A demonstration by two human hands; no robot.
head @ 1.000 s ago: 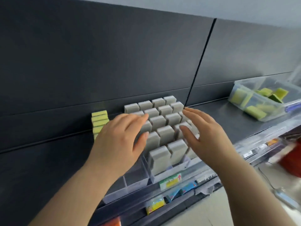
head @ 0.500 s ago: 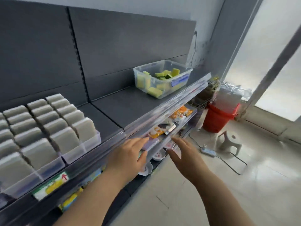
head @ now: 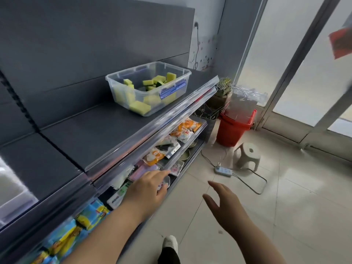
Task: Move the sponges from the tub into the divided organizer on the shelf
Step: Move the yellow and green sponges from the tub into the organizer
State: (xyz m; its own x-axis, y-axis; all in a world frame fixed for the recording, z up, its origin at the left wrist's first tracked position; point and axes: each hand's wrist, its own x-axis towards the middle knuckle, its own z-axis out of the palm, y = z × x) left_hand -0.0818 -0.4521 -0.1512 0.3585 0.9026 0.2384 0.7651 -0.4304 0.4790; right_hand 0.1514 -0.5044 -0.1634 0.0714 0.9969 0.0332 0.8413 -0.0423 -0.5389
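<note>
A clear plastic tub (head: pixel 177 72) stands on the dark shelf (head: pixel 91 134) at the far right end, holding several yellow-green sponges (head: pixel 140 107). Only a blurred clear corner of the divided organizer (head: pixel 11 189) shows at the left edge. My left hand (head: pixel 148 189) hovers low in front of the lower shelf, fingers straight and empty. Over the floor, my right hand (head: pixel 222 202) is open with fingers spread, holding nothing. Both hands are well short of the tub.
Packaged goods (head: pixel 182 132) fill the lower shelf under a clear rail (head: pixel 152 126). On the tiled floor are a red bucket (head: pixel 234 128), a small grey stool (head: pixel 247 155) and a power strip (head: pixel 222 170) with its cable. My shoe (head: pixel 170 244) shows below.
The view has swung right, away from the organizer full of grey-topped sponges toward the tub. Both hands left the organizer and dropped in front of the lower shelf, still empty.
</note>
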